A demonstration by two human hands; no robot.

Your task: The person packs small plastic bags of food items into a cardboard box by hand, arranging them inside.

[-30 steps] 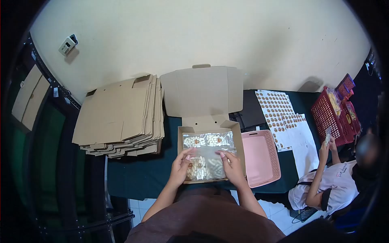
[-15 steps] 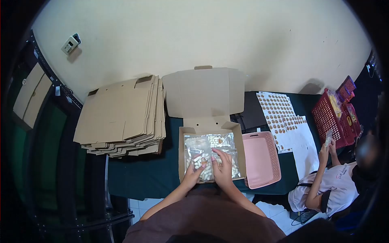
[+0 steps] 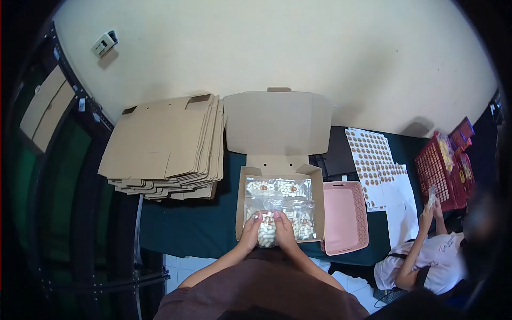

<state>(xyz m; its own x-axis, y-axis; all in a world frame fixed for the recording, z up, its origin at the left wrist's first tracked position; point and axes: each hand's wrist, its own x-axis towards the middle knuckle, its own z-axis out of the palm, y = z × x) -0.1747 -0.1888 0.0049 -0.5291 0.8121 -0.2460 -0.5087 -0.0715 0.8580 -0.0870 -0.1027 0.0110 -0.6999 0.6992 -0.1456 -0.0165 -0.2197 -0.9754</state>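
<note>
Between both hands I hold a clear plastic pouch (image 3: 266, 234) of white capsule-shaped pieces, with a small orange-brown sticker on its front. My left hand (image 3: 249, 233) grips its left side and my right hand (image 3: 284, 231) its right side, thumbs on the front. The pouch is at the near edge of an open cardboard box (image 3: 241, 200), whose lid stands up at the back. Inside the box lie several similar pouches (image 3: 294, 188), two along the back and at least one at the right. The box's front left part is hidden behind my hands and the held pouch.
Flattened cardboard boxes (image 3: 160, 141) are stacked at the left. Right of the open box sits a pink basket (image 3: 345, 218); beyond it lie sticker sheets (image 3: 370, 160) and a red basket (image 3: 440, 170) with packets. At the right a co-worker (image 3: 442, 256) holds a small clear packet.
The held pouch has come nearer to my body, down to the box's front edge. My right hand has closed in on its side. The view has shifted slightly.
</note>
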